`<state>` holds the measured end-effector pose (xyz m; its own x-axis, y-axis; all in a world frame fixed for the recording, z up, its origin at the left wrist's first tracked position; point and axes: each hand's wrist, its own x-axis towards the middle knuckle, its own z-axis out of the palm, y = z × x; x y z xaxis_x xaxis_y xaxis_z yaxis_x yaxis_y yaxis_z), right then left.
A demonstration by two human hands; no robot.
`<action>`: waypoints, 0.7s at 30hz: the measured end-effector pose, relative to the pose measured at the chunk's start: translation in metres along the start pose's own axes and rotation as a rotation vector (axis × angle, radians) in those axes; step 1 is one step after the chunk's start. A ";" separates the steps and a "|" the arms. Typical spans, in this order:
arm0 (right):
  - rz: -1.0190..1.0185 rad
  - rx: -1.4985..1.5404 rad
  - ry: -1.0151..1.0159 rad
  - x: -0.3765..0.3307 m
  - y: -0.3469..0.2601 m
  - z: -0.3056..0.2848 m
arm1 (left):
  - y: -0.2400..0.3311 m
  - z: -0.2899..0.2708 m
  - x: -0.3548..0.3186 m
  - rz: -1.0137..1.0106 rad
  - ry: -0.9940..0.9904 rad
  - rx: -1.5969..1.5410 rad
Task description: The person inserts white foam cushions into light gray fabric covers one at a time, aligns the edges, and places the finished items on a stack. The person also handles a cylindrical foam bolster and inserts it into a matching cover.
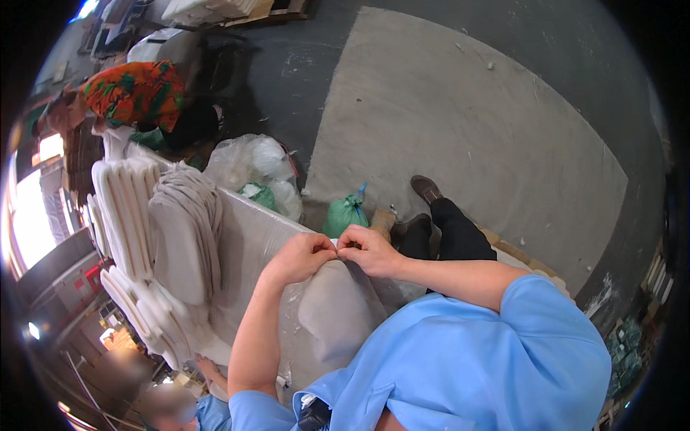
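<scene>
Pinching beige pad (338, 309) top edge w/ left hand (305, 255) & right hand (370, 250) (both grips clamped), green bag (345, 214) beyond

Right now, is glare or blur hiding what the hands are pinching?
Head view: both hands, left hand and right hand, are sharp on the beige fabric pad; bright window glare washes out the left rim; fisheye bends the edges; the lower left corner is blurred.

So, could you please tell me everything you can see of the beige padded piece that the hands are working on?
The beige fabric-covered padded piece is a rounded, cushion-like shape with a smooth, matte cover. It lies on the plastic-wrapped table, in front of the person's blue shirt. The left hand and right hand meet at its upper edge, fingertips pinching there. Its lower part is hidden by the shirt.
</scene>
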<state>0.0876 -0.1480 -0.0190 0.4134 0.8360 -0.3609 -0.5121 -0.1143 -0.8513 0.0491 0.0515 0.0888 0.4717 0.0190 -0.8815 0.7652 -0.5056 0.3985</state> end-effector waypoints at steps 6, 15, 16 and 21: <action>-0.028 -0.012 0.047 0.002 -0.002 -0.001 | 0.010 -0.013 0.018 -0.030 -0.200 0.051; -0.089 -0.158 0.099 -0.007 0.014 -0.001 | 0.009 -0.002 0.037 -0.041 -0.165 0.246; -0.001 -0.095 0.113 -0.010 0.017 0.001 | 0.008 0.000 0.041 -0.013 -0.175 0.316; 0.306 0.053 -0.087 -0.029 0.034 -0.001 | 0.002 -0.002 0.034 0.113 -0.181 0.317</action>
<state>0.0588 -0.1767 -0.0376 0.1694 0.8102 -0.5612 -0.6420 -0.3413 -0.6865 0.0672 0.0524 0.0605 0.4390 -0.1902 -0.8781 0.5256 -0.7383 0.4227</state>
